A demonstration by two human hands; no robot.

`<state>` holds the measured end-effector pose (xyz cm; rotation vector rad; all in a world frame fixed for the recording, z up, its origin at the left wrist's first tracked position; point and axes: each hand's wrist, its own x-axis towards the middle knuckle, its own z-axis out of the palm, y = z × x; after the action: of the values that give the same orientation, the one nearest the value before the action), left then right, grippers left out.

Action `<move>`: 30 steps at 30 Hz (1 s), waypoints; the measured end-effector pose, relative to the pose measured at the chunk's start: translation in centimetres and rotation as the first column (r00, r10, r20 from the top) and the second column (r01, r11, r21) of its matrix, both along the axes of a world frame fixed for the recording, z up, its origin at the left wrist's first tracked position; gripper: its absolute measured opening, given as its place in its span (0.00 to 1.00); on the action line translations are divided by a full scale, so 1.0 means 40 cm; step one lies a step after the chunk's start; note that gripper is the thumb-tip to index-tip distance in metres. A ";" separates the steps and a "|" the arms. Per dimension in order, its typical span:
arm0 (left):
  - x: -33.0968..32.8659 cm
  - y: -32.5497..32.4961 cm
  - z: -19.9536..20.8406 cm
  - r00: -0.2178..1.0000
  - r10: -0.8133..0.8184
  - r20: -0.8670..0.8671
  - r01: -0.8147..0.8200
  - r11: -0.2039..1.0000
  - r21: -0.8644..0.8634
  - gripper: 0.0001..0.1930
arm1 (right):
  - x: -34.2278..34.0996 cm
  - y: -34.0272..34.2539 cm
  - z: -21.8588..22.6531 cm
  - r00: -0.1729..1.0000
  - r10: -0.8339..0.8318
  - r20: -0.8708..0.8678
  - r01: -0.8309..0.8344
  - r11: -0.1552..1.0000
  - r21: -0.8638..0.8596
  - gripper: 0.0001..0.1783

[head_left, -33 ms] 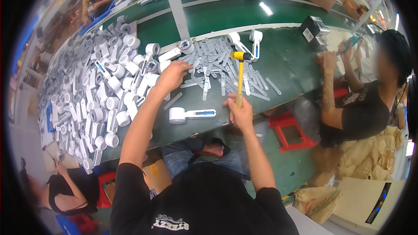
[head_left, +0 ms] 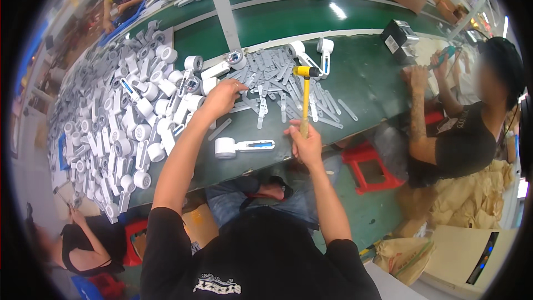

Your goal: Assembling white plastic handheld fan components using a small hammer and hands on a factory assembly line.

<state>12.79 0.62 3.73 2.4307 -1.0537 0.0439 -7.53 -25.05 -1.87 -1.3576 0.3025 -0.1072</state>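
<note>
My right hand (head_left: 306,143) is wrapped round the handle of a small mallet (head_left: 306,94) with a yellow and black head, held upright above the table's front edge. My left hand (head_left: 224,99) reaches to the left edge of a heap of flat grey plastic strips (head_left: 269,69). Its fingertips are bent close together among the strips, and what they pinch, if anything, is hidden. In front of me lies a white handheld-fan-like body (head_left: 244,146), with a round head and a blue slot in its handle. A loose strip (head_left: 220,129) rests between it and my left forearm.
A large pile of similar white bodies (head_left: 119,116) covers the table's left side. Two more (head_left: 325,55) lie beyond the strips. A black box-shaped device (head_left: 398,36) stands at the far right, near a co-worker (head_left: 461,128) holding a teal tool. A post (head_left: 223,11) rises behind the strips.
</note>
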 end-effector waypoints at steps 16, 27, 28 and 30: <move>-0.179 0.083 0.056 0.891 0.187 0.413 -0.203 0.979 -0.006 0.06 | 0.001 -0.008 0.009 0.999 0.034 -0.013 -0.034 0.999 0.020 0.14; -0.549 -0.050 0.028 0.849 0.173 0.499 -0.035 0.961 -0.275 0.16 | -0.118 0.234 0.175 0.994 0.015 -0.107 0.010 0.974 0.226 0.20; -0.560 -0.054 0.023 0.872 0.173 0.458 -0.035 0.955 -0.295 0.16 | -0.127 0.226 0.165 0.993 0.022 -0.112 -0.001 0.983 0.183 0.16; -0.578 -0.052 0.023 0.923 0.158 0.350 -0.035 0.942 -0.334 0.19 | -0.125 0.217 0.152 0.990 -0.089 -0.105 0.110 0.969 0.221 0.13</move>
<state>-10.32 -1.47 4.63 2.2150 -0.9844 0.6854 -12.52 -16.37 4.23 -1.1226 0.4495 -0.0895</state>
